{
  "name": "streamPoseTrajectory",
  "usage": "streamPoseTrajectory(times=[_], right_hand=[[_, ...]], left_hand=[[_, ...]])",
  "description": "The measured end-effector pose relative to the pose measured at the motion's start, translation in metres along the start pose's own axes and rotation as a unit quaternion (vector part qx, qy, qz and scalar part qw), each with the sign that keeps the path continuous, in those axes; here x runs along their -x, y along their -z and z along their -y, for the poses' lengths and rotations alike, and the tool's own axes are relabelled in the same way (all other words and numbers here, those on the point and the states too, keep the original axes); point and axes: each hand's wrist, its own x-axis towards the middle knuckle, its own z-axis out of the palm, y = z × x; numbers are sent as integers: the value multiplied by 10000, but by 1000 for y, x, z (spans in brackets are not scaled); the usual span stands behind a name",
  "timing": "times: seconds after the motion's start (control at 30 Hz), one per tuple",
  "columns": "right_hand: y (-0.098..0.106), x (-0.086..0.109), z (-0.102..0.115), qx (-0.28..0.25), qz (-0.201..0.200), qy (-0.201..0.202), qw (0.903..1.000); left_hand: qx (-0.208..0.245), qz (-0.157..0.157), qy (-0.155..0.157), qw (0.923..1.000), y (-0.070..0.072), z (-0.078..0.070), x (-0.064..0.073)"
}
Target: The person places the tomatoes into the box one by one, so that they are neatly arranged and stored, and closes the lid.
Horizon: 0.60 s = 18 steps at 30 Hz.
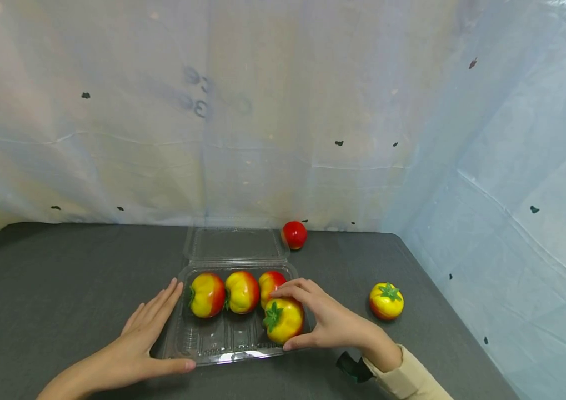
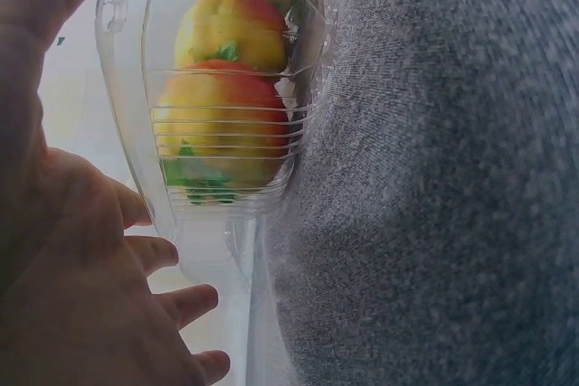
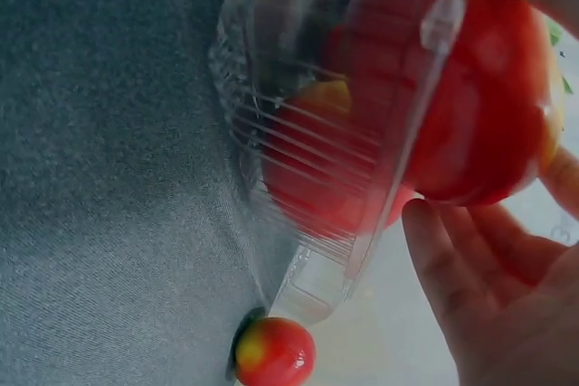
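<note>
A clear plastic clamshell box (image 1: pixel 235 356) lies with its lid (image 1: pixel 238 244) folded back. Three yellow-and-red tomatoes with green leafy tops stand in a row along its back half: left (image 1: pixel 208 295), middle (image 1: pixel 243 293) and right (image 1: pixel 270 286). My right hand (image 1: pixel 332 318) grips another such tomato (image 1: pixel 286 321) between thumb and fingers over the front right part of the box. That tomato sits partly above the rim in the right wrist view. My left hand (image 1: pixel 135 347) rests along the box's left side, fingers straight, its thumb by the front edge.
A red tomato (image 1: pixel 294 235) lies at the back beside the lid's right corner. One more yellow-and-red tomato (image 1: pixel 386 301) stands on the dark grey table (image 1: pixel 63 289) to the right. Pale plastic sheeting (image 1: pixel 283 111) hangs behind and on the right.
</note>
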Motion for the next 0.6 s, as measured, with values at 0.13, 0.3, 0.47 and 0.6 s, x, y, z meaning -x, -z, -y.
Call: streamPoseTrajectory(times=[0.13,0.3,0.47,0.6], right_hand=[[3,1,-2,-209,263,129,9994],[11,2,-8,-510,407,613,9960],[11,1,-10,-589,220,412,9972],[7,0,-6,-466,-37,12,9989]], left_hand=[[-21,-6,13,10000,0,0,0],[-48,-8,46,10000,-1,0,0],[-71,-11,2,10000,-1,0,0],[-68,-25,-61,10000,0,0,0]])
